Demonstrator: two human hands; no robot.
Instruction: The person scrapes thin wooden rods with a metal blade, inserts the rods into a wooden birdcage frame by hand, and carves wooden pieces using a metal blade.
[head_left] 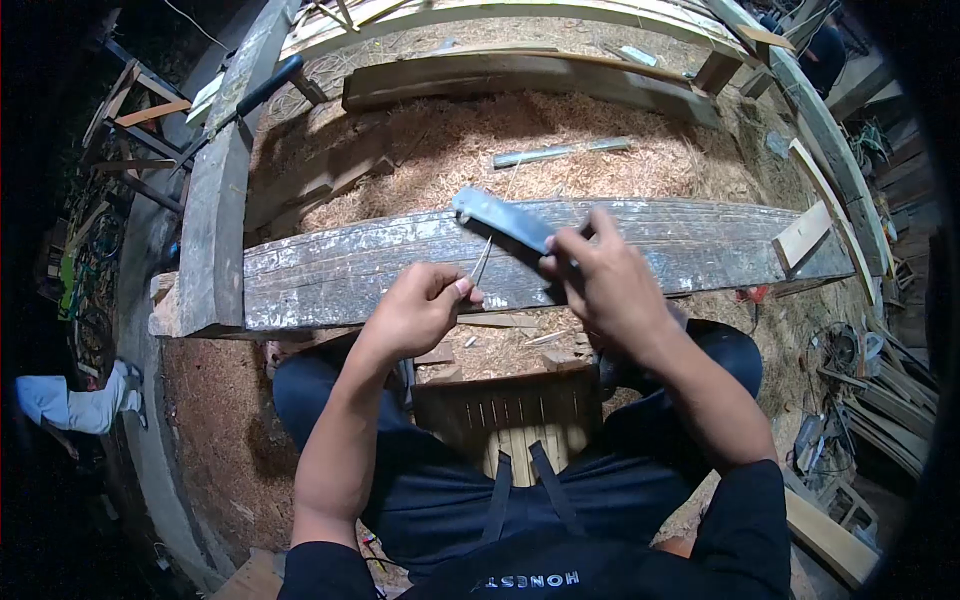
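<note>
Just left of the middle of the frame, the left hand (415,312) is pinching a thin stick (483,258) between thumb and fingertips, and the stick is pointing up and slightly to the right over a long, worn wooden plank (340,272). Right of the middle, the right hand (608,280) is holding one end of a flat, grey-blue metal blade (507,220), its fingers closing around that end while the blade is slanting up to the left. The blade's far end is lying above the stick's upper part in the frame; whether the two are touching, I cannot tell. The plank is stretching across the frame below both things, its left end meeting a thick grey beam (214,220) that is running up the left side. Behind the plank, wood shavings (430,150) are covering the ground, with a narrow pale strip of wood (560,152) lying on them at upper centre and a wide board (530,80) standing on edge beyond it. At the right end of the plank, a short light board (803,235) is resting at a tilt. The person is sitting with knees apart, and a slatted wooden piece (508,415) is showing between the legs at lower centre. At the left edge, another person (85,400) in light clothes is partly visible.
</note>
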